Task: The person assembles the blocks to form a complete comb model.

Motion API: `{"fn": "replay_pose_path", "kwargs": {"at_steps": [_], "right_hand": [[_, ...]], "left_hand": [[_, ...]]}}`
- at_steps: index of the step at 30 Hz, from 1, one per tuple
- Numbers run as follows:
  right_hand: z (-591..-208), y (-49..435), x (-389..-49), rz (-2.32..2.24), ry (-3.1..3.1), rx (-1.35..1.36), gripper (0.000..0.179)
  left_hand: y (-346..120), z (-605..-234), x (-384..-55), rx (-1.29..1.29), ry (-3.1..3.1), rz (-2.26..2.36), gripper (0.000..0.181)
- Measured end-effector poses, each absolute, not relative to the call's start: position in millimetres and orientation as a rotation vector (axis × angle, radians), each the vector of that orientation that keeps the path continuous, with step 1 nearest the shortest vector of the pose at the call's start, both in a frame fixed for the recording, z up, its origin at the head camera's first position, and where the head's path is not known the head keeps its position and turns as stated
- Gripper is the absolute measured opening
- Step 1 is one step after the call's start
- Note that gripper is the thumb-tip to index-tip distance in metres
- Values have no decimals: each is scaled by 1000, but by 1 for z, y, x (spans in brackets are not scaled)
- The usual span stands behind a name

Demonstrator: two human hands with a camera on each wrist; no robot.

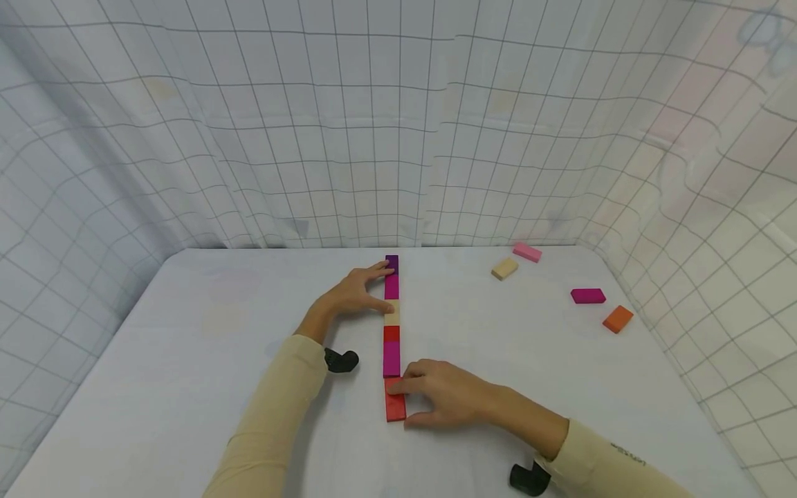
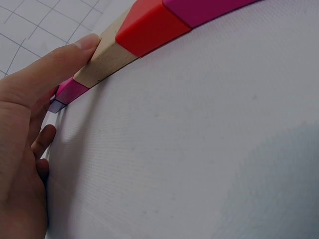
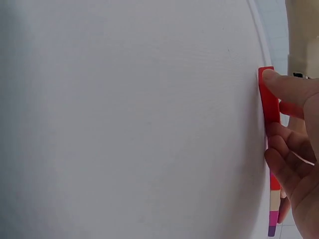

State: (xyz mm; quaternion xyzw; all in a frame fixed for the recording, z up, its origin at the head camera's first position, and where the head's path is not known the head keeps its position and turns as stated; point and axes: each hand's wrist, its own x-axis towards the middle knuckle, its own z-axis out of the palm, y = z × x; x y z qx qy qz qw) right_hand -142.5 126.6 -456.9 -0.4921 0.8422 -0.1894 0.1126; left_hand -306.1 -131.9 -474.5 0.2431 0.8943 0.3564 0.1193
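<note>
A straight row of coloured blocks runs away from the person across the white table [image 1: 205, 387]. From the far end come a dark purple block [image 1: 392, 261], a magenta block [image 1: 391, 288], a plain wooden block [image 1: 392, 319], a red block [image 1: 391, 333] and a longer magenta block [image 1: 391, 360]. At the near end lies a bright red block [image 1: 395, 410], turned slightly out of line. My right hand [image 1: 454, 395] pinches it, thumb at its near end and fingers toward its far end. My left hand [image 1: 353, 292] touches the row, its extended thumb on the wooden block, fingertips at the purple one.
Toward the back right lie a pink block [image 1: 527, 252], a wooden block [image 1: 505, 268], a magenta block [image 1: 588, 296] and an orange block [image 1: 618, 319]. White gridded curtains [image 1: 373, 138] hang behind and beside the table. Black wrist camera mounts [image 1: 341, 360] show at both sleeves.
</note>
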Motion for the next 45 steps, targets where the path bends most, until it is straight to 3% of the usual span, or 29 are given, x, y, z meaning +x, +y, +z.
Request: {"fn": "replay_pose_path", "kwargs": {"at_steps": [29,45], "right_hand": [[-456,118,-141,-549,2578,-1486,42],[-455,123,-145,-515,2548,-1461,46]], "left_hand": [[-132,-469,-304,700,2623,1022,89],[-132,-472,-304,717,2606,1055,90]]}}
